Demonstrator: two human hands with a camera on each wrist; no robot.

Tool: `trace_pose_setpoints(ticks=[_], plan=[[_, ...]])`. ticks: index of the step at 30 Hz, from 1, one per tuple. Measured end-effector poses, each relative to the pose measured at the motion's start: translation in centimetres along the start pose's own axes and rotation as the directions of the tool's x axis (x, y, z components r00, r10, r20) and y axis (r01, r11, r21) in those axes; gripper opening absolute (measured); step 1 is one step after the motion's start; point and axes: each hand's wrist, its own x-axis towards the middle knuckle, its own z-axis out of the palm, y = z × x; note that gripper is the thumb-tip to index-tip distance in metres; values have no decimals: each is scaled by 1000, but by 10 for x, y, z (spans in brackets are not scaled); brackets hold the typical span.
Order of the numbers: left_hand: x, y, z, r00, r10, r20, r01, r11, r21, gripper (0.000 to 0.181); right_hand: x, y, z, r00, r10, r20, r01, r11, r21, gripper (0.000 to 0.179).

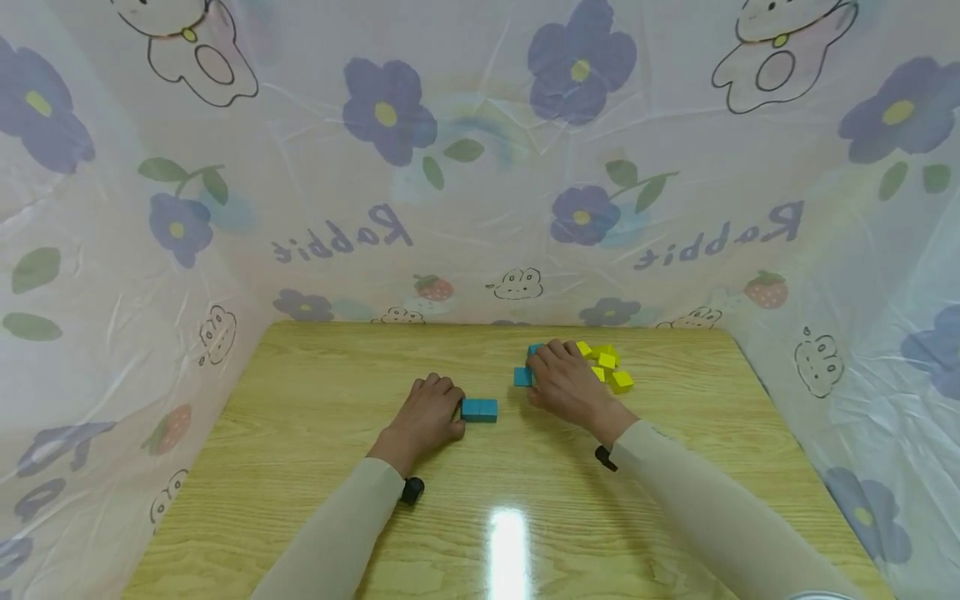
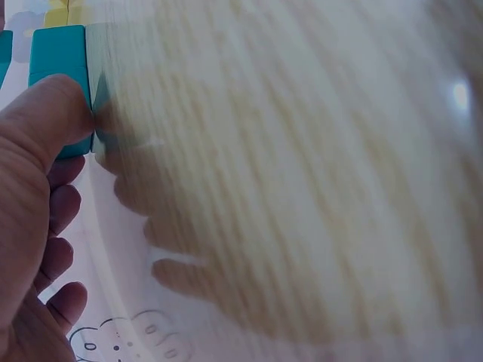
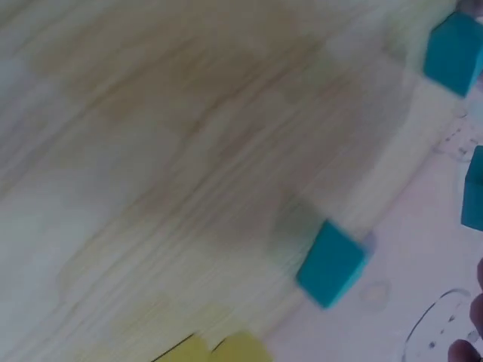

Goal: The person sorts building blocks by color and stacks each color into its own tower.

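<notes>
On the wooden table, my left hand (image 1: 429, 417) grips the left end of a short row of blue blocks (image 1: 480, 410). In the left wrist view the thumb (image 2: 56, 113) presses the near face of a blue block (image 2: 59, 53), with the other fingers behind it. To the right, my right hand (image 1: 566, 383) reaches over the blue cubes, its fingers curled at a blue cube (image 1: 522, 377). Another blue cube (image 1: 536, 349) shows just behind the fingers. The right wrist view shows a blue cube (image 3: 473, 192) above the fingertips (image 3: 464, 351); the thumb is out of frame.
Several yellow cubes (image 1: 607, 361) lie in a loose group right of the right hand. A separate blue cube (image 3: 332, 264) stands on the table in the right wrist view. Patterned cloth (image 1: 480, 167) hangs behind the table's back edge and along both sides.
</notes>
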Motion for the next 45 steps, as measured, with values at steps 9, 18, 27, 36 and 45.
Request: trace_pose_setpoints(ticks=[9, 18, 27, 36, 45], plan=[[2, -2, 1, 1000, -3, 4, 3, 1000, 3, 37, 24, -34, -4, 999, 31, 40, -37, 985, 167, 31], [4, -3, 1, 1000, -4, -2, 4, 1000, 3, 35, 38, -58, -3, 993, 41, 108, -73, 949, 307, 31], [4, -2, 0, 1000, -1, -8, 1, 1000, -6, 25, 39, -66, 2, 988, 46, 144, -89, 947, 309, 33], [3, -1, 0, 1000, 1, -11, -1, 1000, 25, 24, 37, -69, 7, 990, 45, 131, -84, 946, 312, 33], [4, -2, 1, 1000, -2, -4, 2, 1000, 11, 26, 37, -70, 7, 990, 44, 134, -83, 950, 300, 33]])
